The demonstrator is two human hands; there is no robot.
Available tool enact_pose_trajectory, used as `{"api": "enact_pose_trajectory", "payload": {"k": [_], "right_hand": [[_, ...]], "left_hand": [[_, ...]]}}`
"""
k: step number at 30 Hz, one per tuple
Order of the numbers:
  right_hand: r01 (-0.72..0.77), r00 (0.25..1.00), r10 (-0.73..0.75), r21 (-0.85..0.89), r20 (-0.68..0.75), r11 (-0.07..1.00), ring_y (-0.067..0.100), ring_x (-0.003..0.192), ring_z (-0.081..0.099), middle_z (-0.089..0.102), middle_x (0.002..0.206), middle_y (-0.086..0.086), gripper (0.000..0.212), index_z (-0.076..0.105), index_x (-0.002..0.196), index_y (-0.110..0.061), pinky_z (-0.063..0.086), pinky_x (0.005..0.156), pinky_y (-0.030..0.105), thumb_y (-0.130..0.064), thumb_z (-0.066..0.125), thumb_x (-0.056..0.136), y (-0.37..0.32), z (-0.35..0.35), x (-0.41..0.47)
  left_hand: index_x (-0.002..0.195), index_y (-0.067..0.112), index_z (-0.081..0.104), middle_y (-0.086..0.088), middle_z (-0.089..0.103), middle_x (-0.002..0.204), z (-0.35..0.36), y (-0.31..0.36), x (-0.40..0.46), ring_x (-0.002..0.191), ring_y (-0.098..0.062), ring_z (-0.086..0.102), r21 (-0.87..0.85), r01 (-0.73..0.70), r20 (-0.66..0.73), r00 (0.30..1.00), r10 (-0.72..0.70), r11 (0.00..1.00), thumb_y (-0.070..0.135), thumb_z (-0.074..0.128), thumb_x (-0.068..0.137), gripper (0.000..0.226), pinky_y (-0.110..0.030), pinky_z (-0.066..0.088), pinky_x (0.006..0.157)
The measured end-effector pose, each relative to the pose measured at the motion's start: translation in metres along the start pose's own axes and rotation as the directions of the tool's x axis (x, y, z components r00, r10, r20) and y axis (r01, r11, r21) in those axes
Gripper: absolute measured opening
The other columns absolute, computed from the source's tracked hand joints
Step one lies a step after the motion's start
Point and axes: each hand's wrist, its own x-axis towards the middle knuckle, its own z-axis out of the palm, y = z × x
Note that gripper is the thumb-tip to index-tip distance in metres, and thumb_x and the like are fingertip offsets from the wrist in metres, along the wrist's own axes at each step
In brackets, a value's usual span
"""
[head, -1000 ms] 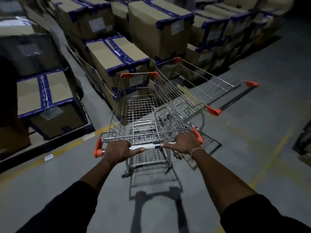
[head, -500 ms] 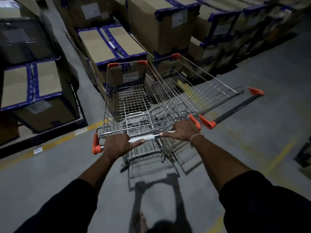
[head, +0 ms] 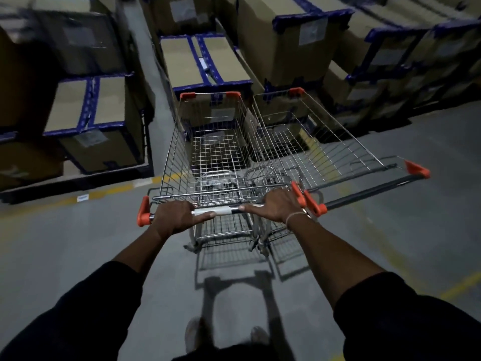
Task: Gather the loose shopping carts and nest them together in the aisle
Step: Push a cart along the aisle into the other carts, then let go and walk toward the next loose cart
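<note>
A wire shopping cart (head: 208, 142) with orange corner caps stands straight ahead of me on the grey floor. My left hand (head: 177, 213) and my right hand (head: 273, 207) both grip its handle bar (head: 221, 211), one near each end. A second wire cart (head: 325, 142) stands right beside it on the right, angled slightly outward. Its dark handle (head: 369, 190) with orange ends points right, and its near orange end touches or almost touches my cart's right handle end. The two baskets sit side by side, neither one inside the other.
Stacks of cardboard boxes (head: 205, 61) with blue tape stand just beyond the carts' fronts and across the back. More boxes on a dark pallet (head: 86, 121) are at the left. A yellow floor line (head: 114, 190) runs along the pallet edge. My feet show at the bottom.
The cart in my hands has rolled forward and come up alongside the second cart, whose handle end now sits next to my right hand. The boxes are closer to the carts' fronts.
</note>
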Motion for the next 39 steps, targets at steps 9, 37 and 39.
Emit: {"api": "enact_pose_trajectory", "payload": {"k": [9,37,39], "right_hand": [[0.150,0.988,-0.151,-0.075,-0.008,0.986,0.017,0.057,0.055,0.053,0.061,-0.003,0.088,0.052,0.059,-0.025,0.055,0.083,0.033,-0.104,0.019,0.078,0.020,-0.006,-0.024],[0.625,0.779,-0.573,0.229,-0.255,0.747,0.031,0.158,0.020,0.025,0.171,0.009,0.109,0.035,0.161,-0.026,0.021,0.128,0.054,-0.098,0.037,0.080,-0.291,-0.015,-0.036],[0.671,0.740,-0.624,0.210,-0.252,0.711,0.029,0.160,0.018,0.023,0.173,0.008,0.109,0.033,0.163,-0.026,0.020,0.128,0.054,-0.098,0.035,0.081,-0.341,-0.014,-0.040]], "left_hand": [[0.064,0.021,0.066,0.005,0.053,0.050,0.014,0.039,-0.036,0.048,-0.014,0.055,0.038,0.132,-0.117,0.985,-0.127,0.991,0.106,0.004,0.064,0.105,-0.026,0.049,0.056],[0.164,0.017,0.015,-0.009,-0.003,0.172,0.024,-0.160,-0.319,0.158,-0.026,-0.009,-0.389,0.495,-0.313,0.722,-0.617,0.777,0.067,0.026,0.100,0.083,-0.045,-0.001,0.126],[0.165,0.018,0.012,-0.008,-0.006,0.172,0.026,-0.191,-0.355,0.158,-0.024,-0.013,-0.409,0.541,-0.299,0.681,-0.668,0.735,0.067,0.025,0.100,0.083,-0.041,-0.004,0.125]]}}
